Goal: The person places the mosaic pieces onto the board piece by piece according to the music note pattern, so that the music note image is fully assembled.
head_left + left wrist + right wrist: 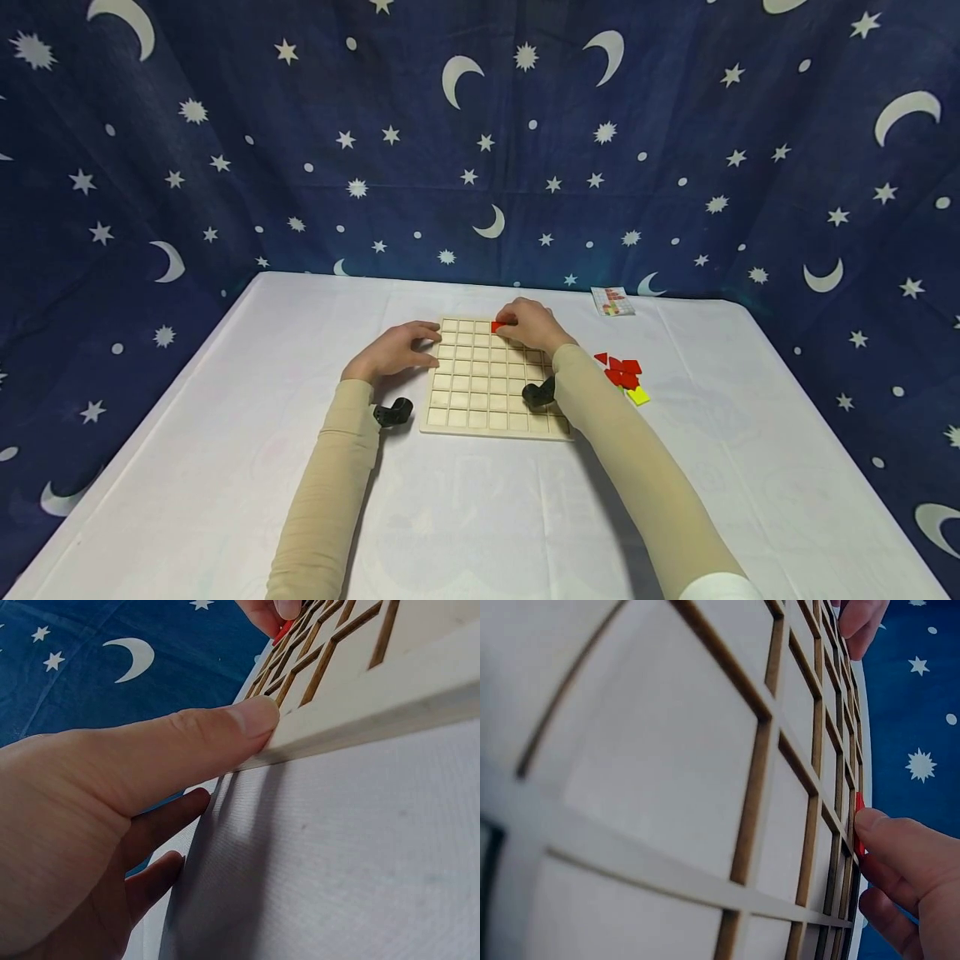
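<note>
A square wooden grid board (478,385) with recessed cells lies on the table. At its far edge, right of the middle, my right hand (532,323) pinches a small red tile (497,327) between thumb and fingers. In the right wrist view the red tile (859,838) stands at the far row of cells, under the thumb tip. My left hand (393,348) rests along the board's left edge with relaxed fingers. The left wrist view has its thumb (217,731) touching the board's rim, the other fingers lower beside it.
Several red pieces (622,377) lie in a loose cluster right of the board, a yellow piece (638,396) beside them. Farther back is a printed card (612,301) with a coloured pattern. A white cloth (465,517) covers the table; a dark blue star curtain (405,208) hangs behind.
</note>
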A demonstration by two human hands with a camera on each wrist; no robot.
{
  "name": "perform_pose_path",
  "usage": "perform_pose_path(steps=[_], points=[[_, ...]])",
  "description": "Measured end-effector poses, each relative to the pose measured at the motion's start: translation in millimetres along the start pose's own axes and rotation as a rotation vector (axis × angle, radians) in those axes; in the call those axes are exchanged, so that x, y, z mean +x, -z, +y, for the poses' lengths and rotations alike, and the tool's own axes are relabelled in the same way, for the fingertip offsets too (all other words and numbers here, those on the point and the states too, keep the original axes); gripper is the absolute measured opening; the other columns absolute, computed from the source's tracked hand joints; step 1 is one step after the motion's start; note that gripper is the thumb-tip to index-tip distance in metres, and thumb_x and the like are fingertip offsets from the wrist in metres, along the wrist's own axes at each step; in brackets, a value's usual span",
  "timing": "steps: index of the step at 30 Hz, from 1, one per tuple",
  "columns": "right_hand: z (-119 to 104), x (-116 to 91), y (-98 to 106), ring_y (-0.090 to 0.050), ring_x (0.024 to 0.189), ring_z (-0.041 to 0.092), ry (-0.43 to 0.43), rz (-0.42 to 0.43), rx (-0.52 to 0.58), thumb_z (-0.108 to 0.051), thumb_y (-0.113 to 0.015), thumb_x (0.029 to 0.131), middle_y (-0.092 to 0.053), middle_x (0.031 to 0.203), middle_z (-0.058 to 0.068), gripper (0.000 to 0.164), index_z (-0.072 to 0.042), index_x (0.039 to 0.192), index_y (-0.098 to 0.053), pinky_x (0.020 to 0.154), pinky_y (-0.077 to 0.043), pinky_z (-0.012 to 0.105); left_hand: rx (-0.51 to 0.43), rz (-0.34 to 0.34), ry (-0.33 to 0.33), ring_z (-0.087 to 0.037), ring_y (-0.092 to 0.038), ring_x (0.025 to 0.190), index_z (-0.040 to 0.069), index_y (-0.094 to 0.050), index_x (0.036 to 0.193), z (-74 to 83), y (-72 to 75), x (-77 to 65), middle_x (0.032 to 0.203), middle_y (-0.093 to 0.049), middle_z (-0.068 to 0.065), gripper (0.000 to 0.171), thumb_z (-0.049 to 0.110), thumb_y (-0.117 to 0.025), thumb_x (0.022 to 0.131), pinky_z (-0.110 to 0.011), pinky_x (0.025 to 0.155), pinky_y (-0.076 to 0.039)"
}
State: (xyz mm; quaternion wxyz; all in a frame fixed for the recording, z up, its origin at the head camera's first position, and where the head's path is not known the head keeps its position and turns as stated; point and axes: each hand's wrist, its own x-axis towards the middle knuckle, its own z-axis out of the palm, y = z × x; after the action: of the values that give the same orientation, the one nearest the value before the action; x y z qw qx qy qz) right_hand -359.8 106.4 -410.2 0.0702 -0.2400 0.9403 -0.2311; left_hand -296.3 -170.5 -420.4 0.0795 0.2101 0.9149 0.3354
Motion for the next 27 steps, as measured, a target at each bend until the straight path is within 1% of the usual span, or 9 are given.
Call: perform_pose_path(steps=[3, 8, 14, 17, 22, 27], points=[[0, 0, 0, -0.059, 0.107, 0.026, 0.009, 0.007, -0.001, -0.019, -0.068, 0.093, -0.066, 0.113, 0.008, 0.027, -0.007, 0.117, -0.071, 0.097, -0.048, 0.044, -0.001, -0.003, 0.003, -0.034, -0.035, 0.14, -0.001, -0.061, 0.129, 0.1, -0.5, 1.0, 0.148, -0.045, -0.015, 0.05, 0.019, -0.076, 0.086, -0.045, 0.116, -0.028], [4, -3, 2, -0.058, 0.109, 0.026, 0.008, 0.011, 0.013, -0.021, -0.068, 0.093, -0.063, 0.116, 0.01, 0.032, -0.006, 0.122, -0.067, 0.097, -0.048, 0.043, 0.008, -0.008, -0.001, -0.034, -0.035, 0.14, -0.001, -0.06, 0.13, -0.1, -1.8, 3.2, 0.148, -0.045, -0.015, 0.051, 0.021, -0.076, 0.087, -0.045, 0.116, -0.028], [16, -16, 13, -0.058, 0.108, 0.028, -0.019, 0.037, 0.069, -0.023, -0.065, 0.096, -0.062, 0.119, 0.012, 0.034, -0.004, 0.124, -0.065, 0.095, -0.05, 0.043, 0.018, -0.016, -0.005, -0.034, -0.034, 0.14, 0.0, -0.06, 0.131, 1.2, -1.8, 5.2, 0.149, -0.044, -0.015, 0.052, 0.022, -0.076, 0.087, -0.046, 0.116, -0.028], [27, -27, 22, -0.057, 0.109, 0.029, -0.048, 0.053, 0.08, -0.024, -0.064, 0.096, -0.062, 0.12, 0.014, 0.035, -0.002, 0.124, -0.065, 0.096, -0.049, 0.044, 0.021, -0.017, 0.0, -0.034, -0.034, 0.141, 0.0, -0.06, 0.131, 1.6, -0.8, 4.9, 0.149, -0.044, -0.015, 0.052, 0.022, -0.076, 0.087, -0.046, 0.116, -0.028], [55, -52, 38, -0.057, 0.104, 0.03, -0.105, 0.08, 0.036, -0.024, -0.066, 0.095, -0.065, 0.115, 0.015, 0.034, -0.003, 0.121, -0.067, 0.095, -0.048, 0.046, 0.026, -0.014, -0.008, -0.034, -0.034, 0.14, 0.0, -0.06, 0.131, 0.0, -0.5, 4.1, 0.149, -0.044, -0.015, 0.052, 0.022, -0.076, 0.087, -0.046, 0.116, -0.028], [84, -81, 53, -0.057, 0.098, 0.029, -0.165, 0.067, 0.007, -0.022, -0.067, 0.093, -0.067, 0.11, 0.014, 0.032, -0.003, 0.119, -0.069, 0.093, -0.05, 0.046, 0.03, -0.009, -0.011, -0.035, -0.035, 0.14, -0.001, -0.06, 0.13, -2.1, -1.4, 3.2, 0.148, -0.044, -0.016, 0.052, 0.022, -0.076, 0.086, -0.046, 0.116, -0.029]])
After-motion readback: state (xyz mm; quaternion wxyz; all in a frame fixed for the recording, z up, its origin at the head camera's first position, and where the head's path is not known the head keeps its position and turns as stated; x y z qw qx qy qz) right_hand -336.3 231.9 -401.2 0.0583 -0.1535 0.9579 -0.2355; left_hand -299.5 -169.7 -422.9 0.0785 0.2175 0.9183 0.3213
